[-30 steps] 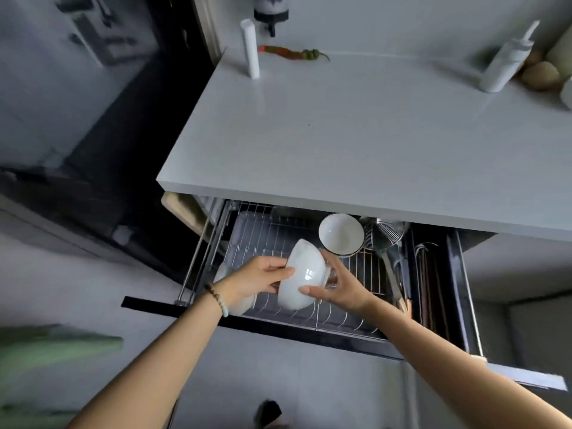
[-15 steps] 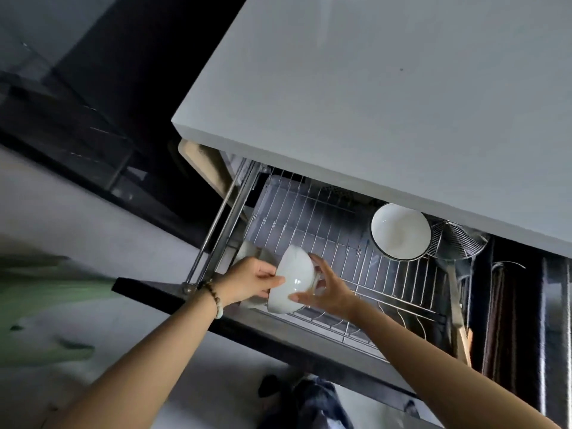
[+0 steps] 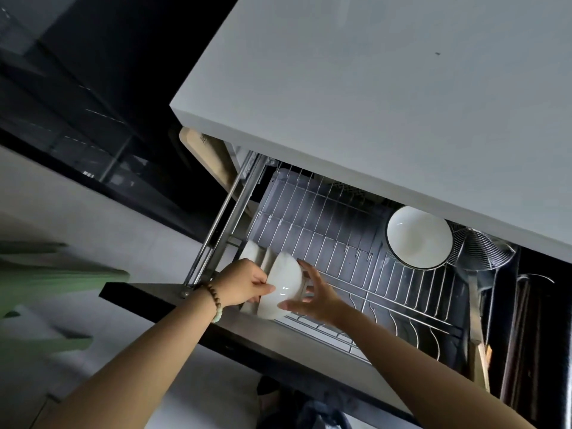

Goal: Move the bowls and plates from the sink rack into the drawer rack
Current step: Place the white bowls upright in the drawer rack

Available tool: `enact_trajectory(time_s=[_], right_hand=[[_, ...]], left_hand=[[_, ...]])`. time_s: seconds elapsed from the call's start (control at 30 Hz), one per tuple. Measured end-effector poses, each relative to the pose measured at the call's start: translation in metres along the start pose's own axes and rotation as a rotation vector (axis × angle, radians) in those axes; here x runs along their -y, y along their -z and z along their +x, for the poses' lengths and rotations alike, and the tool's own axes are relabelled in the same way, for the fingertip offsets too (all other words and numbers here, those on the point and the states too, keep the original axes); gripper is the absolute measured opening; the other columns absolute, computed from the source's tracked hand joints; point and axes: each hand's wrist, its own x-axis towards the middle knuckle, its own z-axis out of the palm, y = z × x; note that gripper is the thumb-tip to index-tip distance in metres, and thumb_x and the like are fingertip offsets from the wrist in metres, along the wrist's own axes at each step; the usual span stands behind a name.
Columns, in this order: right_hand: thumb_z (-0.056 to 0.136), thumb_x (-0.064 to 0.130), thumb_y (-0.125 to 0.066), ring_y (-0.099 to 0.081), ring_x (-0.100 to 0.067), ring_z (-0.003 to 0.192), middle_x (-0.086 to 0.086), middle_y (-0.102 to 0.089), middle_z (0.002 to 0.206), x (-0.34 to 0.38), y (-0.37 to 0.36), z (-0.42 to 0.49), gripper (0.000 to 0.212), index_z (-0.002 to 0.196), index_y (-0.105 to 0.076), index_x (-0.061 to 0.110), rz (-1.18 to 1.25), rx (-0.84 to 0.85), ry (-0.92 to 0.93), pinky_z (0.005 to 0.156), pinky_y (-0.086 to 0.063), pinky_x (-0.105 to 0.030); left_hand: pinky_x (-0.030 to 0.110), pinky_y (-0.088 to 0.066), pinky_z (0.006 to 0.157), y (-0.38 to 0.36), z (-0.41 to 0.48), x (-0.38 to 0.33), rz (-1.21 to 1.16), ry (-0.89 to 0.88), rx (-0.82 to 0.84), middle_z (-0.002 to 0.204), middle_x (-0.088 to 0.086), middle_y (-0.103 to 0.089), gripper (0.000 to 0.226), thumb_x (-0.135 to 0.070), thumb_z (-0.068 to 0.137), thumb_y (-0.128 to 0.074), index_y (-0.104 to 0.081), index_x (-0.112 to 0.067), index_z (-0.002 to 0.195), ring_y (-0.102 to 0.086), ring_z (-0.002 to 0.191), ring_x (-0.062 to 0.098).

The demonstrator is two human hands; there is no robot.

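**A:** Which step is this?

**B:** I judge it the seating step. A white bowl (image 3: 286, 284) is being set into the drawer rack (image 3: 340, 239), at its front left corner, lower centre of the frame.

**A:** Take it from the left.

**B:** The left hand (image 3: 243, 286), with a bead bracelet (image 3: 214, 300) on the wrist, has its fingers curled round the bowl's rim side and grips it. Just behind that hand, a row of white bowls (image 3: 258, 257) stands on edge, and the held bowl touches the nearest one. The right hand (image 3: 317, 297) has its fingers spread and nearly straight. Its thumb and fingertips only touch the bowl near the foot and steady it.

**A:** Which way does the bowl face?

**B:** It lies on its side. The mouth looks to face left, toward the row, and the foot faces right, toward the right palm. So its axis from mouth to foot runs roughly left to right across the frame.

**A:** And the next move?

**B:** Probably nesting it fully against the row, then both hands letting go without tipping it.

**A:** What's further right?

**B:** A dark-rimmed bowl (image 3: 418, 236) leans at the rack's back, with a wire strainer (image 3: 483, 252) beside it under the countertop (image 3: 402, 88).
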Motion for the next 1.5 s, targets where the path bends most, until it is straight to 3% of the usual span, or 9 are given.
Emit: enact_trajectory(time_s=[0.07, 0.3, 0.43, 0.6, 0.83, 1.1, 1.33, 1.43, 1.5], right_hand=[[0.065, 0.035, -0.088, -0.048, -0.019, 0.122, 0.008, -0.040, 0.137, -0.002, -0.002, 0.002, 0.103, 0.147, -0.025, 0.037, -0.012, 0.022, -0.005, 0.102, -0.045, -0.031], [0.065, 0.036, -0.088, -0.047, -0.018, 0.122, 0.005, -0.040, 0.142, -0.006, -0.004, 0.002, 0.104, 0.148, -0.024, 0.038, 0.001, 0.043, -0.013, 0.099, -0.046, -0.028], [0.070, 0.036, -0.085, -0.042, -0.014, 0.122, 0.004, -0.037, 0.144, -0.002, -0.006, -0.002, 0.103, 0.150, -0.020, 0.034, -0.025, 0.034, -0.017, 0.101, -0.041, -0.025], [0.074, 0.044, -0.080, -0.036, -0.022, 0.137, -0.001, -0.033, 0.153, 0.005, -0.008, -0.015, 0.105, 0.153, -0.013, 0.027, -0.122, -0.007, -0.019, 0.113, -0.034, -0.035], [0.089, 0.040, -0.064, -0.033, -0.028, 0.142, -0.006, -0.027, 0.158, 0.024, 0.012, -0.062, 0.083, 0.153, -0.014, 0.025, -0.161, -0.082, -0.028, 0.117, -0.028, -0.042], [0.094, 0.041, -0.057, -0.030, -0.019, 0.143, -0.002, -0.027, 0.158, -0.002, 0.112, -0.230, 0.072, 0.153, -0.020, 0.023, -0.241, -0.451, -0.080, 0.116, -0.027, -0.033], [0.091, 0.044, -0.060, -0.027, -0.012, 0.144, 0.002, -0.025, 0.158, -0.092, 0.201, -0.441, 0.073, 0.152, -0.026, 0.022, -0.309, -0.802, -0.198, 0.112, -0.020, -0.019], [0.088, 0.058, -0.054, -0.018, -0.011, 0.147, 0.006, -0.019, 0.160, -0.145, 0.229, -0.533, 0.077, 0.152, -0.024, 0.029, -0.361, -0.939, -0.285, 0.115, -0.015, -0.020], [0.080, 0.077, -0.038, -0.015, -0.011, 0.148, 0.009, -0.015, 0.161, -0.167, 0.243, -0.573, 0.086, 0.152, -0.021, 0.034, -0.388, -0.960, -0.331, 0.117, -0.014, -0.025]], left_hand=[[0.020, -0.058, 0.069, 0.001, 0.000, 0.001, -0.049, 0.015, 0.026, 0.090, 0.018, -0.072, 0.031, -0.022, 0.087, -0.063, -0.065, 0.009, 0.089, -0.071, 0.081, 0.017], [0.019, -0.057, 0.070, 0.001, -0.004, 0.003, -0.129, 0.043, 0.050, 0.097, 0.025, -0.069, 0.031, -0.018, 0.085, -0.067, -0.065, 0.012, 0.094, -0.071, 0.087, 0.024], [0.029, -0.059, 0.075, 0.002, -0.011, -0.001, -0.114, 0.047, 0.005, 0.093, 0.017, -0.073, 0.025, -0.017, 0.082, -0.070, -0.070, 0.003, 0.096, -0.072, 0.080, 0.022], [0.032, -0.059, 0.078, 0.008, -0.023, -0.006, -0.100, 0.052, -0.115, 0.094, 0.004, -0.074, 0.021, -0.023, 0.082, -0.070, -0.071, -0.011, 0.099, -0.072, 0.075, 0.016], [0.026, -0.043, 0.098, 0.006, -0.047, -0.040, 0.130, -0.071, -0.163, 0.125, 0.002, -0.061, 0.037, -0.030, 0.091, -0.056, -0.055, -0.015, 0.125, -0.057, 0.113, 0.015], [0.034, -0.035, 0.109, -0.048, -0.078, -0.173, 0.562, -0.354, -0.070, 0.151, -0.001, -0.033, 0.061, -0.045, 0.092, -0.049, -0.027, -0.023, 0.145, -0.038, 0.135, 0.018], [0.039, -0.023, 0.115, -0.168, -0.113, -0.334, 0.837, -0.757, -0.038, 0.151, -0.001, -0.032, 0.067, -0.054, 0.089, -0.046, -0.027, -0.022, 0.145, -0.030, 0.138, 0.019], [0.041, -0.017, 0.117, -0.240, -0.132, -0.403, 0.928, -0.895, -0.021, 0.154, -0.002, -0.026, 0.072, -0.062, 0.088, -0.040, -0.024, -0.023, 0.146, -0.023, 0.142, 0.018], [0.040, -0.018, 0.117, -0.274, -0.141, -0.435, 0.960, -0.930, -0.019, 0.154, -0.004, -0.026, 0.077, -0.070, 0.084, -0.035, -0.025, -0.025, 0.146, -0.023, 0.141, 0.017]])
